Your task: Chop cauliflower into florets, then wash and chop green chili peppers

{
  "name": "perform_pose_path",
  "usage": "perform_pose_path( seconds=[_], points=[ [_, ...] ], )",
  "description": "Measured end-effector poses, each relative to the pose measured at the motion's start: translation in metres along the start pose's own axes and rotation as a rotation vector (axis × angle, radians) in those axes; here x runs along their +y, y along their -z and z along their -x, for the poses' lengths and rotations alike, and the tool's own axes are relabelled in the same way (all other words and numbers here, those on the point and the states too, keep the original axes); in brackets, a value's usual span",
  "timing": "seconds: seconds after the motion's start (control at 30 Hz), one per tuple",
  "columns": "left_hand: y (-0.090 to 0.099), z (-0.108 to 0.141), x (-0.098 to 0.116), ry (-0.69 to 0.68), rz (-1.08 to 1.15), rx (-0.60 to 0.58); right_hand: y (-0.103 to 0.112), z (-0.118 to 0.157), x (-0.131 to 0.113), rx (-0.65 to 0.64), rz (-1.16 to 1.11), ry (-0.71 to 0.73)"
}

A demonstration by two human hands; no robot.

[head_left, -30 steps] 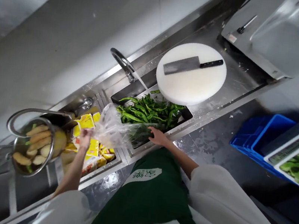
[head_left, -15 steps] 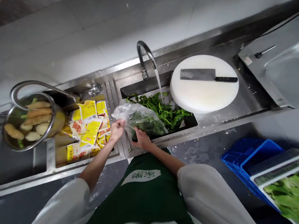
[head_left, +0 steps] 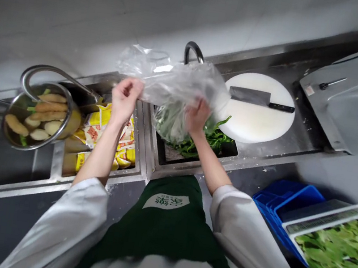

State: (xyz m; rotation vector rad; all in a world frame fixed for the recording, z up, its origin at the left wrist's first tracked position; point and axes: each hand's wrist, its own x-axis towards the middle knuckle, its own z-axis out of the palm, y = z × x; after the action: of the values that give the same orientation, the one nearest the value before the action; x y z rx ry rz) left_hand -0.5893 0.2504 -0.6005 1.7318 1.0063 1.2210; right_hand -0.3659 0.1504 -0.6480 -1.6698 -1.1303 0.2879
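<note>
A clear plastic bag (head_left: 174,79) is stretched out above the sink, with greens showing through its lower part. My left hand (head_left: 127,96) is closed on the bag's left end. My right hand (head_left: 197,115), blurred by motion, is closed on the bag's lower right part. Below the bag, long green peppers (head_left: 217,141) lie in the dark sink basin. The bag hides most of the faucet (head_left: 194,50); only its curved top shows.
A white round cutting board (head_left: 256,119) with a cleaver (head_left: 250,96) lies right of the sink. Yellow packets (head_left: 124,157) fill the left basin, beside a metal pot (head_left: 65,134) of peeled vegetables. Blue crates (head_left: 277,199) and a basket of leafy greens (head_left: 338,245) stand lower right.
Both hands have risen from the sink's front edge, lifting the bag up and spreading it in front of the faucet. The right hand, earlier resting spread against the bag, has closed on it.
</note>
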Motion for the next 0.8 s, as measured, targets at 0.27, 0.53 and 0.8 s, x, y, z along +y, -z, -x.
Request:
perform_pose_path(
  seconds=[0.27, 0.53, 0.8],
  points=[
    [-0.061, 0.087, -0.105, 0.257, -0.095, -0.333, 0.039, -0.068, -0.096, -0.088, -0.263, 0.238],
    [-0.11, 0.009, -0.129, 0.219, 0.2, 0.092, 0.111, -0.067, -0.097, 0.277, -0.28, 0.429],
    [-0.133, -0.029, -0.029, -0.003, 0.25, -0.152, 0.101, -0.055, 0.0, -0.345, -0.078, 0.203]
  ],
)
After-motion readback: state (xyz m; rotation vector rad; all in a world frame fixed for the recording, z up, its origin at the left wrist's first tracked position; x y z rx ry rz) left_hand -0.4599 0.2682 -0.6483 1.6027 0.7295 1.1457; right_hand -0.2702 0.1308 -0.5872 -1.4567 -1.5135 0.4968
